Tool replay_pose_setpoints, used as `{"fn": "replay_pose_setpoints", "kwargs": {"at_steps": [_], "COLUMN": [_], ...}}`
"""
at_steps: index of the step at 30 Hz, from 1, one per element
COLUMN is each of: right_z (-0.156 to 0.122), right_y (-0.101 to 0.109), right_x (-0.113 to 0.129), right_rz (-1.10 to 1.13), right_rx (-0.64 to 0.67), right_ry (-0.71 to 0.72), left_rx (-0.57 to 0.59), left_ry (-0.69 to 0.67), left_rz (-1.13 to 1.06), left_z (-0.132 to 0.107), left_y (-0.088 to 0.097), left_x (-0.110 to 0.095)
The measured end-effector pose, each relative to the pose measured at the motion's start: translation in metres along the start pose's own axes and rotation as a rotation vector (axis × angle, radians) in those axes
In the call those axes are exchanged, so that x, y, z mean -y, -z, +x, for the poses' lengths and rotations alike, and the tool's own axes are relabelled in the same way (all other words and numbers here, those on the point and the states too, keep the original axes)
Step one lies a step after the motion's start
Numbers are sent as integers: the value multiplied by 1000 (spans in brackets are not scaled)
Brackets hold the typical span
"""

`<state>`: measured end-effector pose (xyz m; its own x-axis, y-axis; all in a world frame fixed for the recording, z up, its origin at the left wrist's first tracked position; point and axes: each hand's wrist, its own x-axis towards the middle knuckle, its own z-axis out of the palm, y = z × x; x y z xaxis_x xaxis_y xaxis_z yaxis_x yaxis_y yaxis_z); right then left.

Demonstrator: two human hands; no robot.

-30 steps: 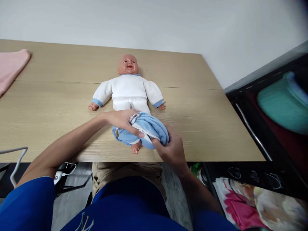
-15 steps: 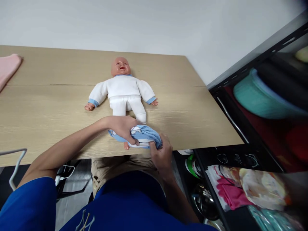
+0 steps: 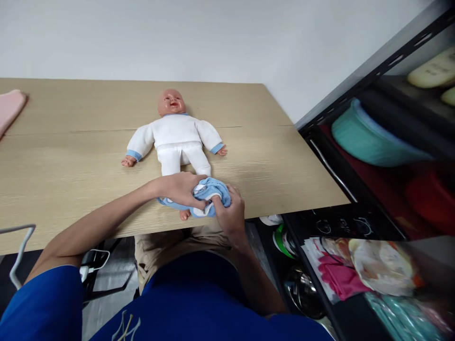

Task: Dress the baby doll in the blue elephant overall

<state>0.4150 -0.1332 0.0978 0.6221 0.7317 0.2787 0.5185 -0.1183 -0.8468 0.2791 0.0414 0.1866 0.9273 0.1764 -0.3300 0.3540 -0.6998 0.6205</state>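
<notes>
A baby doll (image 3: 177,132) in a white top and white trousers with blue trim lies on its back, head away from me. Bunched over its lower legs is a soft blue-and-white garment (image 3: 213,187). My left hand (image 3: 181,187) is closed on the garment's left part, thumb on top. On the right side, my right hand (image 3: 230,213) grips the gathered edge, with its thumb pushed into the opening. One doll foot (image 3: 185,214) shows below the cloth; the other is hidden.
The doll lies near the front edge of a wooden table (image 3: 71,180). Pink cloth (image 3: 10,109) lies at the far left. A white bent rod (image 3: 21,255) stands at the near left. To the right, shelves hold a teal basin (image 3: 373,137), a pink cloth (image 3: 341,277) and bagged items.
The garment is more tightly bunched, and my right hand has moved slightly left and up with its edge, thumb deeper in the opening. My view has shifted slightly.
</notes>
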Motion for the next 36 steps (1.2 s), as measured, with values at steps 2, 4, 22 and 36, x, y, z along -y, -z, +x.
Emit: {"fn": "replay_pose_setpoints", "kwargs": {"at_steps": [2, 4, 22, 36], "right_z": [8, 15, -14, 2], "right_y": [0, -1, 7, 1], "right_x": [1, 2, -30, -32], "right_rz": [2, 9, 73, 454], "right_rx": [2, 3, 95, 181], "right_ry": [12, 19, -106, -119], "left_rx": [-17, -14, -208, -84], "left_ry": [24, 38, 115, -173], "left_rz": [45, 63, 112, -99], "left_z": [1, 2, 13, 6], "left_y": [2, 2, -19, 10], "left_x": [1, 3, 22, 31]}}
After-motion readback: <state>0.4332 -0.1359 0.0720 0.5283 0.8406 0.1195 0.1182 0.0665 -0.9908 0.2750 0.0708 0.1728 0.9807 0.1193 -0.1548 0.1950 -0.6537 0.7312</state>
